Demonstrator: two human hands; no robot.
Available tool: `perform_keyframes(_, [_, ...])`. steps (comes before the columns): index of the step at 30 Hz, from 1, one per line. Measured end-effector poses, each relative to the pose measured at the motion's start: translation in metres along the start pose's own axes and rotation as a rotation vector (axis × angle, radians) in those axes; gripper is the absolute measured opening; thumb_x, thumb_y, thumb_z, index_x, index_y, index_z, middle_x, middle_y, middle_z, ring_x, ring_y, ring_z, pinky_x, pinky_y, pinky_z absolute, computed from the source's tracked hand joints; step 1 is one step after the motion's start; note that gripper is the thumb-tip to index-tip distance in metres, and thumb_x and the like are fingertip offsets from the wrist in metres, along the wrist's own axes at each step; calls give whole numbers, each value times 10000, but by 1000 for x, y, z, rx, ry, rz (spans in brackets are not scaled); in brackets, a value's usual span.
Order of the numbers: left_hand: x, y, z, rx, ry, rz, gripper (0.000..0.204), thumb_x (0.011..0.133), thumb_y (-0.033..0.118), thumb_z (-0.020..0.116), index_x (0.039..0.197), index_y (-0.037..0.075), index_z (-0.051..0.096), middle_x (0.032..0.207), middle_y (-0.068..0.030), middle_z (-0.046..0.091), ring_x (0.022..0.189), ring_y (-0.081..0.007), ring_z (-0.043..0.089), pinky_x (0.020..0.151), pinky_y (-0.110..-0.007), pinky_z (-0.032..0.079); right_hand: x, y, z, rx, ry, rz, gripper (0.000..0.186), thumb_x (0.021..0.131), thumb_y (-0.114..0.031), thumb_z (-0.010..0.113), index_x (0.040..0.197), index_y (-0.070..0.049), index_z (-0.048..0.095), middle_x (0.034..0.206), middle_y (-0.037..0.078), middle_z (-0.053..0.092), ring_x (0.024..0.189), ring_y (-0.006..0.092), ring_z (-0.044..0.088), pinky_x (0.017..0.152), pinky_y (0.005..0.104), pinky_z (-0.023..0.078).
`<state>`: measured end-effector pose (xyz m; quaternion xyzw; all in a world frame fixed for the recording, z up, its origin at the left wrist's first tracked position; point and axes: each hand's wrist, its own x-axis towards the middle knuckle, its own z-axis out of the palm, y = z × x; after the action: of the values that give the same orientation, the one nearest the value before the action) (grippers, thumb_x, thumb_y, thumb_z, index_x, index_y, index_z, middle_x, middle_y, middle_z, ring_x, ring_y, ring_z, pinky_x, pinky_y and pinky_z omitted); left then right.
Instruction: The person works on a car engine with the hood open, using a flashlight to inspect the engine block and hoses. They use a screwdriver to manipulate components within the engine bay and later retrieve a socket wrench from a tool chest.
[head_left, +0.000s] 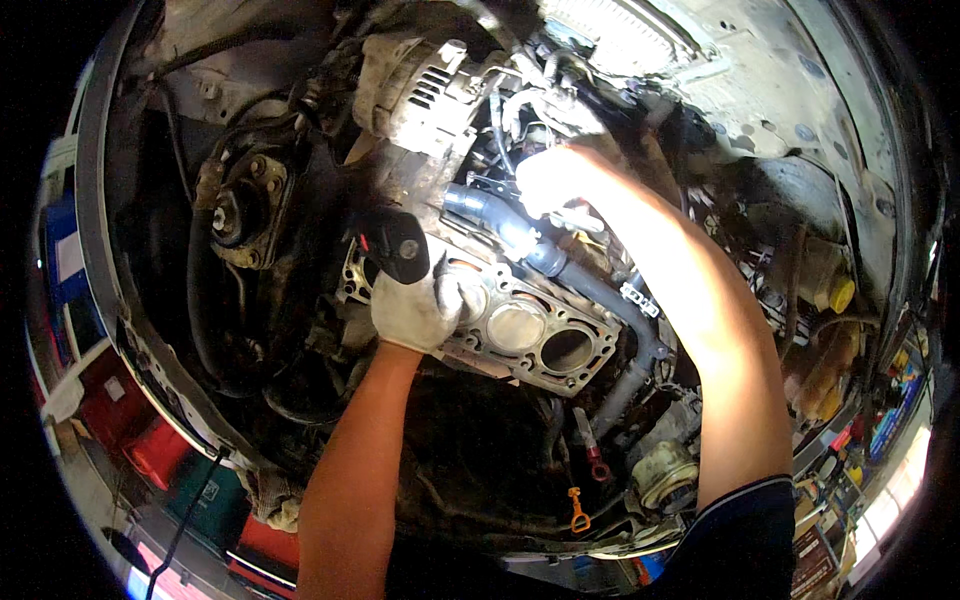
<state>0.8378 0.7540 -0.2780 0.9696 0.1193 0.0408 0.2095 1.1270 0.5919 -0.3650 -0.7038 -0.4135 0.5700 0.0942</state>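
Note:
My left hand (415,308), in a pale work glove, is closed around a black rounded hand-held tool (396,246) with a small red mark. Its exact kind does not show. That hand is over the left part of the engine block (520,330), whose open cylinder bores show to the right of the glove. My right hand (560,182) reaches in from the right, beyond a thick black hose (545,255). Strong light washes it out. Its fingers look curled, and what they hold, if anything, cannot be made out.
A metal alternator (415,95) is behind the block. An engine mount bracket (250,215) sits at the left. Nearer me are an orange dipstick handle (578,512) and a red ring-ended handle (597,466). The car body's edge (130,340) curves around the bay.

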Motion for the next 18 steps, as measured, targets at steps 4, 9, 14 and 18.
perform_keyframes(4, [3,3,9,-46,29,55,386,856,201,721,1212,77,636,1164,-196,660,1016,-445,675,822,-534,556,-20,32,-19,731,4,15,134,915,-125,679,994,-89,780,784,36,724,600,141,634,580,347,570])
perform_keyframes(9, [6,6,5,-46,69,98,365,850,190,720,1191,77,655,1148,-170,666,1013,-423,671,856,-519,547,-39,3,-52,594,-209,103,216,916,-101,687,1113,-83,774,853,48,737,576,136,634,579,371,631])
perform_keyframes(14, [3,2,3,-64,6,21,350,850,189,719,1174,68,668,1129,-167,669,1019,-416,663,885,-517,530,-37,-28,-23,265,1,138,181,961,-269,769,960,-89,756,807,30,718,599,91,614,489,275,498])
perform_keyframes(18, [9,7,3,-82,67,64,317,852,187,707,1143,64,678,1091,-171,672,1025,-415,658,900,-519,522,-53,-31,-4,327,60,208,381,1020,-418,709,830,-88,691,719,11,626,580,92,535,501,279,440])
